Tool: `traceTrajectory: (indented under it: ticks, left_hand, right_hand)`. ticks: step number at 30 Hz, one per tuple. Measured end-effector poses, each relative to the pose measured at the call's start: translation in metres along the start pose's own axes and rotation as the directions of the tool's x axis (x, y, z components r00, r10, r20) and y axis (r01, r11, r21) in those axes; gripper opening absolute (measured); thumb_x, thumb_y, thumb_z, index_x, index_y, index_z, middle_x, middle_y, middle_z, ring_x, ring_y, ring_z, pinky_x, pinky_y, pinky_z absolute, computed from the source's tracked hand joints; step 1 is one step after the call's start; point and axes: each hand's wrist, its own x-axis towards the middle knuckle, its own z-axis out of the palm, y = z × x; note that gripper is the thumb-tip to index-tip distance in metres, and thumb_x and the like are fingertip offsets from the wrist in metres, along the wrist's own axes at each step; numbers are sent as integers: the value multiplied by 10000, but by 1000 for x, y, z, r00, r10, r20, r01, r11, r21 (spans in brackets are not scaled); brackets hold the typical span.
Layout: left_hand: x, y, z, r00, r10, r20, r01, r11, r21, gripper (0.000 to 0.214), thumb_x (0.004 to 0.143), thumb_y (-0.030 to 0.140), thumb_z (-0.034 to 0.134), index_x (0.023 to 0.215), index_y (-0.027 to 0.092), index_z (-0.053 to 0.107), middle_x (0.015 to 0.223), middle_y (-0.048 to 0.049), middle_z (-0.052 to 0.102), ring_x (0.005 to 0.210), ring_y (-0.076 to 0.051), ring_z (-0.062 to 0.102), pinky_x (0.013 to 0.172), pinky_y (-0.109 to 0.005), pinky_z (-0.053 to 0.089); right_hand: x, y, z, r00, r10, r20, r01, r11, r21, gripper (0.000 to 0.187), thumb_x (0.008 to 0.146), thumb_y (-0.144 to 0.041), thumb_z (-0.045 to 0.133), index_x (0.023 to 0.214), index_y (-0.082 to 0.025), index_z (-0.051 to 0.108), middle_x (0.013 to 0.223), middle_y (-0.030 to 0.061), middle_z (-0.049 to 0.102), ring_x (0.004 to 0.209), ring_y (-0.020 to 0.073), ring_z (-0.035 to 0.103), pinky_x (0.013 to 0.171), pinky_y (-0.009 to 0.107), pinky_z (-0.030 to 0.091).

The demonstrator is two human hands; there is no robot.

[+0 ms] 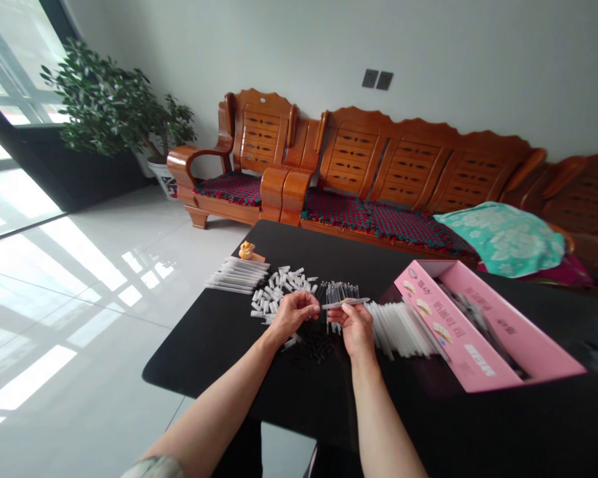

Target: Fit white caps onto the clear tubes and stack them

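Observation:
Over a black table (pixel 219 345) my right hand (pixel 356 326) pinches a thin grey pen barrel (pixel 346 303), held level with its tip toward my left hand. My left hand (pixel 293 312) is closed in a pinch at that tip, on something too small to make out. Beneath the hands lie small black parts (pixel 313 346). A heap of short white caps (pixel 279 289) sits just beyond my left hand. Clear thin refills (pixel 341 291) lie behind the barrel, and a row of long white tubes (pixel 401 326) lies right of my right hand.
An open pink cardboard box (pixel 483 332) with dark parts inside stands at the right. More white tubes (pixel 236 275) and a small orange figurine (pixel 248 250) lie at the table's far left. Behind are a wooden sofa (pixel 379 166), a potted plant (pixel 114 106) and a glossy tiled floor.

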Motion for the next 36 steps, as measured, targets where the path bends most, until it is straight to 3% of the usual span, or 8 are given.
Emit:
traceTrajectory:
  ticks: [10, 17, 21, 24, 27, 33, 36]
  left_hand:
    - [2, -5, 0, 999, 37, -1, -37, 999, 27, 307, 757, 397, 727, 798, 109, 628, 613, -22, 640, 521, -80, 508, 513, -191, 349]
    - [1, -3, 3, 997, 51, -51, -53, 998, -22, 347, 685, 393, 784, 832, 122, 623, 690, -20, 639, 598, -107, 565, 573, -205, 408]
    - [-2, 2, 1, 993, 93, -73, -79, 982, 173, 374, 811, 480, 641, 938, 129, 664, 661, -10, 625, 576, -113, 552, 561, -210, 394]
    - [-5, 7, -2, 984, 154, -89, -104, 903, 418, 411, 874, 508, 535, 783, 134, 678, 557, 14, 547, 521, -97, 471, 520, -208, 323]
    - [-6, 9, -2, 979, 193, -64, -128, 830, 543, 398, 862, 478, 558, 688, 137, 665, 541, 20, 517, 519, -91, 428, 514, -211, 285]
    - [-4, 3, 0, 985, 160, -68, -111, 881, 461, 250, 785, 390, 668, 775, 141, 688, 608, 8, 576, 540, -94, 450, 521, -201, 323]
    - [-4, 2, 0, 987, 145, -74, -106, 919, 379, 306, 739, 396, 720, 913, 146, 686, 704, -5, 625, 570, -101, 484, 532, -200, 350]
  right_hand:
    - [1, 5, -2, 1000, 1, 4, -1, 1000, -22, 223, 694, -232, 755, 845, -157, 609, 664, 44, 739, 562, 215, 722, 495, 283, 595]
    - [1, 3, -1, 1000, 1, -2, -1, 1000, -18, 213, 688, -231, 757, 830, -157, 616, 660, 44, 740, 554, 212, 720, 492, 280, 595]
    - [2, 2, -3, 1000, -5, -1, 5, 1000, 8, 214, 688, -231, 758, 833, -159, 618, 673, 50, 746, 569, 210, 724, 511, 280, 599]
    - [2, 3, -4, 1000, -7, -1, 7, 1000, 10, 204, 694, -224, 754, 832, -160, 619, 679, 52, 747, 576, 211, 726, 513, 279, 599]
    - [2, 3, -4, 1000, -8, 1, 8, 1000, 2, 196, 700, -219, 748, 838, -160, 623, 667, 44, 743, 567, 206, 722, 504, 276, 595]
    - [0, 3, -2, 1000, -3, 4, 4, 1000, -8, 201, 700, -226, 754, 834, -154, 622, 662, 51, 740, 553, 203, 717, 501, 275, 590]
    - [1, 4, -3, 1000, -7, 8, 7, 1000, -4, 198, 706, -224, 751, 837, -151, 621, 666, 58, 741, 563, 208, 719, 502, 275, 588]
